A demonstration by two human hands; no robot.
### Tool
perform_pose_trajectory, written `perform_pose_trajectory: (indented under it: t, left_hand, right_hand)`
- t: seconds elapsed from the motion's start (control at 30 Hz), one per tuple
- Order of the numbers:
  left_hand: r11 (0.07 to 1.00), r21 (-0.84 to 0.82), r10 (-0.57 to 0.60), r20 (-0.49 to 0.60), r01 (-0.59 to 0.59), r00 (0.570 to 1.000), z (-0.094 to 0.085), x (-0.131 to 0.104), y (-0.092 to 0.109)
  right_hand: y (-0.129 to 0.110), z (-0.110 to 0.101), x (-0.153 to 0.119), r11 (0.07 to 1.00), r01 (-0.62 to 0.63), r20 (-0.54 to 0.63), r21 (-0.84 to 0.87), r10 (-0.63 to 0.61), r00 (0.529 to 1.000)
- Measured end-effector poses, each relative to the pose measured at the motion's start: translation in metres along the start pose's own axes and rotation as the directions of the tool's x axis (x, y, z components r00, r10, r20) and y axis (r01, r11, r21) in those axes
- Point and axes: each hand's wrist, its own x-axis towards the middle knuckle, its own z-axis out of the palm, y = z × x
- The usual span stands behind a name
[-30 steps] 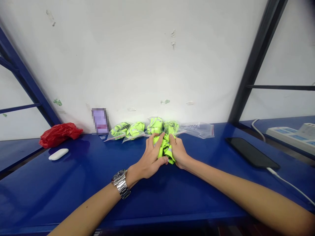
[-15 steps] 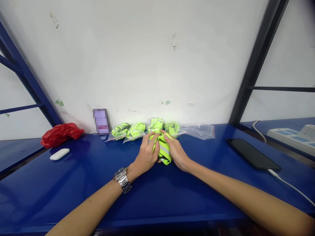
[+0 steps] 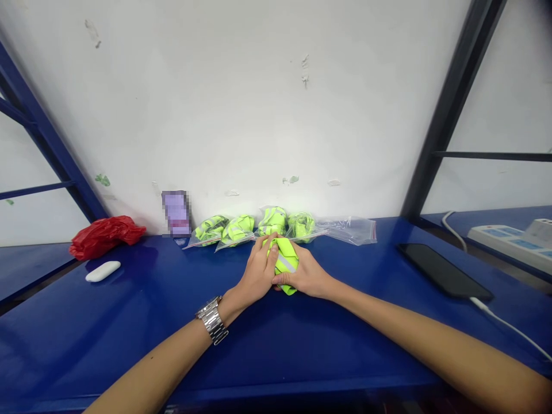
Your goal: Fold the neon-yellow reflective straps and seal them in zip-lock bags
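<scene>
A folded bundle of neon yellow-green cloth with a grey stripe is held between both hands above the middle of the blue table. My left hand, with a metal watch on the wrist, wraps its left side. My right hand grips the right side, its thumb lying across the lower front. Fingers behind the cloth are hidden. Just beyond the hands, several clear bags with similar cloth, one of them a bag left of centre, lie along the wall. A flat clear bag lies to their right.
On the left are a red plastic bag, a white case and an upright phone against the wall. A black phone with a white cable lies on the right of the blue table, near a power strip.
My right thumb has moved down from the top of the cloth to its lower front. The bundle looks more compact and sits slightly lower.
</scene>
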Motion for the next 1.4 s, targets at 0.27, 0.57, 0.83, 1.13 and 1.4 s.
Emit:
perform_pose_trajectory:
  t: [0.27,0.57,0.83,1.13,1.4]
  left_hand:
    - [0.998,-0.006,-0.064,0.068,0.065,0.996,-0.002,-0.011,0.009]
    - [0.980,0.161,0.082,0.199,-0.115,0.976,-0.009,-0.010,0.021]
    - [0.896,0.255,0.274,0.328,-0.364,0.904,-0.013,-0.008,0.010]
    - [0.792,0.407,0.371,0.270,-0.455,0.888,-0.007,-0.012,0.003]
    - [0.753,0.414,0.418,0.297,-0.511,0.858,-0.015,-0.007,0.004]
  right_hand:
    - [-0.003,-0.001,-0.002,0.997,-0.035,0.007,0.069,0.035,0.999]
    - [-0.007,-0.005,-0.001,0.999,0.053,0.050,0.000,-0.053,0.997]
    - [-0.009,-0.003,-0.002,0.915,-0.211,0.026,0.343,0.216,0.976]
    - [-0.006,0.003,0.006,0.815,-0.216,-0.081,0.537,0.304,0.949]
    - [0.000,0.008,0.005,0.866,-0.137,-0.250,0.481,0.285,0.925]
